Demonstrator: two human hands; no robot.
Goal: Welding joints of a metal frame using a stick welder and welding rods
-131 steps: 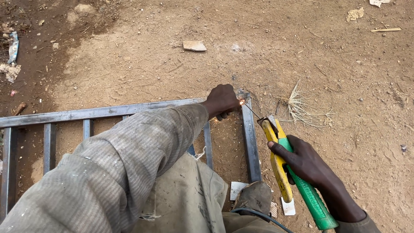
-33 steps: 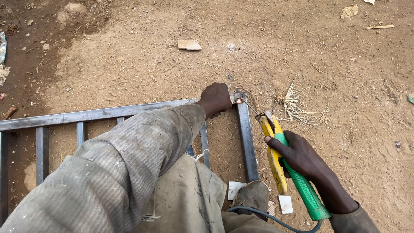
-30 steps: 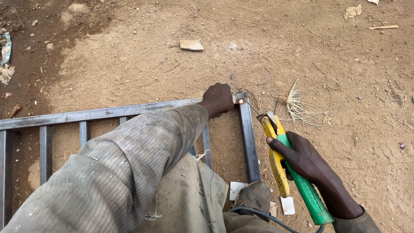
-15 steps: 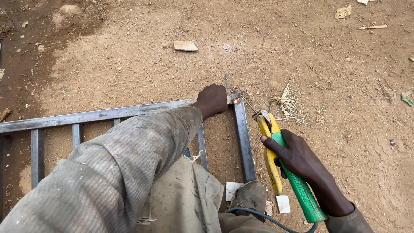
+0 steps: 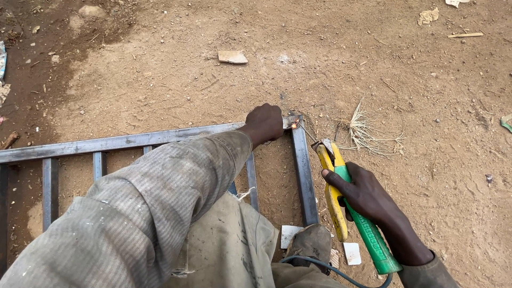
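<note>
In the head view, a grey metal frame of square tube is seen lying flat on bare dirt ground, its long rail running from the far left edge to a corner near the middle, with short bars coming toward the near side. The left hand is laid on the rail just left of that corner, fingers curled down over the tube; whether the tube is truly clamped cannot be told. The right hand is closed around a welding electrode holder with a green handle and yellow jaw lever, held just right of the frame's end bar. A thin rod is carried from the holder's head to the frame corner, where a small orange glow is shown. The hands are kept apart. A tuft of dry grass lies right of the corner, and a flat stone lies farther off
</note>
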